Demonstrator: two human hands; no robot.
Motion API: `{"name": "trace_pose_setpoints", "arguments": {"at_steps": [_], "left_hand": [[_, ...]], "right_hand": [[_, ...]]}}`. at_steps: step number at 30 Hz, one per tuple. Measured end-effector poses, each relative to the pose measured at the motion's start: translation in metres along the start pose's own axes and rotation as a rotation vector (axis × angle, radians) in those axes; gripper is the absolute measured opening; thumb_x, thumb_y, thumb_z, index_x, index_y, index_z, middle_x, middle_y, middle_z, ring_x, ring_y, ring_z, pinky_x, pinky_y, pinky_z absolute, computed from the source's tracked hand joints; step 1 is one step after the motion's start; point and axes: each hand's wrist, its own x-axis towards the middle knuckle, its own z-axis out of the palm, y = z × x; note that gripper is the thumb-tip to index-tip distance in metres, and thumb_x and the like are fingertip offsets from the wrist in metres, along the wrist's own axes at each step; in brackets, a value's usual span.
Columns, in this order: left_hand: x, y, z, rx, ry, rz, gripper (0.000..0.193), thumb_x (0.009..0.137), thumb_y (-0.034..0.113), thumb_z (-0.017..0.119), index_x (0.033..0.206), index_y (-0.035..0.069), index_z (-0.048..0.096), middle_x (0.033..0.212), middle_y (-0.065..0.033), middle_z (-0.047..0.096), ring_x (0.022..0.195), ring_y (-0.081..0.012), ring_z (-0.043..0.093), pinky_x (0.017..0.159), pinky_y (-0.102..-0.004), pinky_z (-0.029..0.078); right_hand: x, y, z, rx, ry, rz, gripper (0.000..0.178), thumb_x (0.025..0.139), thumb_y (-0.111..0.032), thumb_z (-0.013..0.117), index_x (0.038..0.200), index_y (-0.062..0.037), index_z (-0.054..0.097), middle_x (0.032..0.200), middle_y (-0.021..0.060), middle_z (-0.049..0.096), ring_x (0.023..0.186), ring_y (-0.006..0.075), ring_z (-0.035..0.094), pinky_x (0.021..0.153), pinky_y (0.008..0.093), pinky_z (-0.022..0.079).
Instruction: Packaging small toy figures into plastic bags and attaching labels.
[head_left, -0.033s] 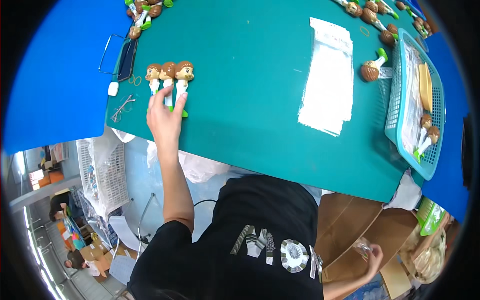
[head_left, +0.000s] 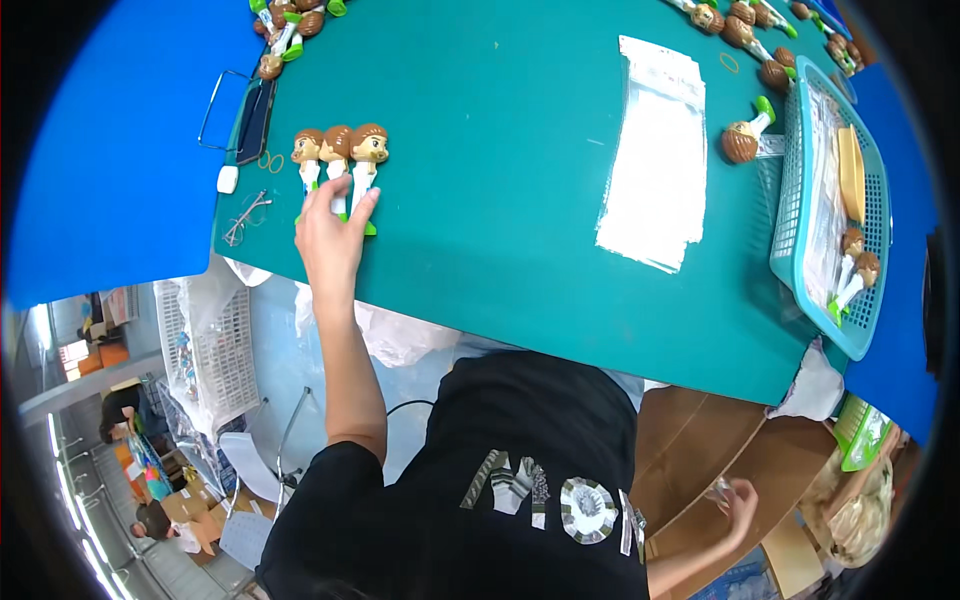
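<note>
My left hand (head_left: 330, 235) has its thumb and fingers round the lower bodies of three toy figures (head_left: 337, 143) lying side by side on the green table. They have big brown-haired heads, white bodies and green feet; my fingers hide part of them. Low on the right, my right hand (head_left: 738, 510) is over a brown cardboard box (head_left: 690, 440), fingers curved and apart. A small clear plastic packet (head_left: 718, 492) shows just beside its fingertips, blurred.
Flat clear bags (head_left: 655, 150) lie stacked mid-table. A blue basket (head_left: 790, 215) at right holds bags and figures; one more figure (head_left: 742, 140) lies beside it. Figures are heaped in both far corners. A phone (head_left: 256, 120), glasses (head_left: 246, 218) and rubber bands (head_left: 270, 161) lie left.
My right hand has shifted slightly left and its fingers have loosened from the clear packet, now at the fingertips. My left hand has barely moved on the toy figures.
</note>
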Motion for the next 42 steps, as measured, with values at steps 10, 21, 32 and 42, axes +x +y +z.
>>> {"name": "trace_pose_setpoints", "arguments": {"at_steps": [10,21,32,42], "left_hand": [[-0.005,0.031,0.017,-0.69,-0.525,-0.139,0.027,0.08,0.016,0.068,0.098,-0.003,0.061,0.083,-0.0059,0.065,0.072,-0.0065,0.057,0.064,-0.0202,0.045],[-0.083,0.147,0.054,-1.347,-0.977,-0.056,0.031,0.089,0.02,0.055,0.111,-0.001,0.049,0.107,-0.013,0.056,0.1,-0.0263,0.059,0.085,-0.0366,0.047],[-0.011,0.175,0.153,-0.375,-0.409,0.96,0.02,0.077,0.022,0.067,0.089,0.007,0.064,0.104,-0.0076,0.063,0.11,-0.0281,0.054,0.096,-0.0434,0.038],[-0.014,0.174,0.146,-0.411,-0.396,1.166,0.011,0.075,0.015,0.066,0.08,0.007,0.061,0.094,-0.0039,0.065,0.098,-0.0231,0.06,0.085,-0.0371,0.048]], "right_hand": [[-0.064,-0.202,0.058,0.327,0.507,-0.708,0.012,0.088,-0.018,0.058,0.088,-0.0069,0.062,0.069,-0.0079,0.052,0.061,-0.0006,0.039,0.05,0.0162,0.024],[-0.1,-0.314,0.237,1.019,-0.945,-0.65,0.034,0.085,-0.014,0.059,0.113,0.0037,0.049,0.091,0.0133,0.061,0.074,0.0198,0.063,0.065,0.0291,0.052],[-0.051,-0.295,0.182,1.114,-0.294,-0.71,0.03,0.085,-0.016,0.059,0.108,0.0029,0.053,0.086,0.0121,0.06,0.066,0.0153,0.057,0.062,0.0271,0.047],[-0.046,-0.305,0.185,1.147,-0.392,-0.714,0.031,0.086,-0.017,0.057,0.107,0.0035,0.052,0.083,0.0112,0.06,0.069,0.0165,0.057,0.076,0.0327,0.047]]}}
